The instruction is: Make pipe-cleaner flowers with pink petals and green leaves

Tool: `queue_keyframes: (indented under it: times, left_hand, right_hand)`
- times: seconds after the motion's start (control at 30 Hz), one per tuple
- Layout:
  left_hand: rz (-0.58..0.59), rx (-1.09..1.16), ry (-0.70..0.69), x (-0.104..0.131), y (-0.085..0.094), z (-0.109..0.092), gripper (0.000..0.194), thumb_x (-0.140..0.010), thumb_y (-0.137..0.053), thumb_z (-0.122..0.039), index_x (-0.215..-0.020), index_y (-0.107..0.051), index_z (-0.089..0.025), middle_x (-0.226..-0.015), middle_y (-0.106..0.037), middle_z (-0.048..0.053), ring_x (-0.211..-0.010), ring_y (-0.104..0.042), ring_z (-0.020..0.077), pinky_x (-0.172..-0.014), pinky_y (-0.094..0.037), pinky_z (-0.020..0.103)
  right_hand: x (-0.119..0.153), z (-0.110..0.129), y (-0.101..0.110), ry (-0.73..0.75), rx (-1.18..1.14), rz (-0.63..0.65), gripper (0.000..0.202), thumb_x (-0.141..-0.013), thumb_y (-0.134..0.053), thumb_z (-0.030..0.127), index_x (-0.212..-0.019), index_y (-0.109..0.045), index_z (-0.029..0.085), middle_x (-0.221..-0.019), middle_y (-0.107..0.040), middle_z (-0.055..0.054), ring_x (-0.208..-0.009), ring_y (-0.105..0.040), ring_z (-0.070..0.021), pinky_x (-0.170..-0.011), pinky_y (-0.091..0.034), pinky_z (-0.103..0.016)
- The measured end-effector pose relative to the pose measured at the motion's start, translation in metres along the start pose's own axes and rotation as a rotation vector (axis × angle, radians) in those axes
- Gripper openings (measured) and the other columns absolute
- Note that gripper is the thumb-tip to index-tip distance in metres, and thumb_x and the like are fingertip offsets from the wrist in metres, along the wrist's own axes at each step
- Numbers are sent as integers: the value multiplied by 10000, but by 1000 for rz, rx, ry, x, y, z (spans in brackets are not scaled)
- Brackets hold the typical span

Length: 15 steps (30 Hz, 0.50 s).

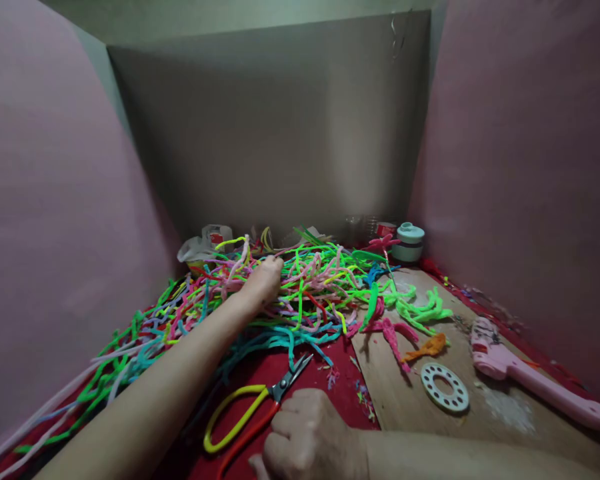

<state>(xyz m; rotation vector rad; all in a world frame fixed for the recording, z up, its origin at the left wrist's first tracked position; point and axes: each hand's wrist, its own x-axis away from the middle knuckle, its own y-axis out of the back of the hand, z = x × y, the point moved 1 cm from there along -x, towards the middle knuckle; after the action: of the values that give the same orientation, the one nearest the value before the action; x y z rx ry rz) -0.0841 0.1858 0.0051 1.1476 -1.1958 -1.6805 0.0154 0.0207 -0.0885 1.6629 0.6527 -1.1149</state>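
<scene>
My left hand (pixel 264 283) reaches into a big tangled heap of fuzzy pipe cleaners (pixel 325 273) in green, pink, teal, yellow and red. Its fingers look curled in; their tips and whatever they hold are hidden. My right hand (pixel 307 430) is a closed fist low in the picture, knuckles up. I cannot make out what, if anything, is inside it. Just left of the fist lie scissors (pixel 280 387) with one yellow and one red handle, blades pointing away to the right, close to the teal pipe cleaners. The fist partly overlaps the red handle's edge.
On the board (pixel 395 400) at right lie a pale ring with holes (pixel 445 388), a pink glue gun (pixel 530 380), an orange fuzzy piece (pixel 430 347) and pink and green shaped pieces. Behind stand a light blue jar (pixel 409 243) and a plastic bag (pixel 195 249). Pink walls flank both sides.
</scene>
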Motion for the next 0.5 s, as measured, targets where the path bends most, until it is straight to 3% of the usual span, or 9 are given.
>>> queue_keyframes:
  times: [0.1, 0.2, 0.33, 0.5]
  left_hand:
    - [-49, 11, 119, -18, 6, 10, 348, -744, -417, -74, -1037, -605, -72, -1003, -629, 195, -922, -612, 251, -765, -460, 311]
    - [-36, 29, 142, -33, 8, 12, 365, -711, -432, -80, -994, -656, -133, -1018, -653, 169, -957, -610, 260, -764, -458, 309]
    - [68, 53, 105, -44, 6, 11, 319, -652, -519, -137, -891, -714, -220, -959, -695, 119, -969, -613, 263, -774, -447, 304]
    - [186, 65, 80, -43, 1, 13, 178, -656, -550, -212, -712, -718, -202, -830, -714, 131, -886, -637, 293, -800, -424, 378]
  right_hand:
    - [-1, -1, -1, -17, -3, -50, 279, -683, -455, 240, -423, -361, 201, -325, -389, 41, -263, -384, -97, -291, -252, -215]
    - [-2, -2, 0, -41, -24, -136, 283, -678, -451, 229, -411, -362, 200, -318, -382, 44, -258, -379, -97, -285, -245, -217]
    - [-2, -2, -1, -49, -32, -165, 278, -678, -466, 240, -419, -375, 199, -321, -397, 44, -263, -376, -94, -290, -248, -214]
    - [0, -1, -1, -60, -37, -161, 284, -672, -473, 251, -424, -340, 210, -312, -382, 46, -270, -374, -101, -287, -241, -214]
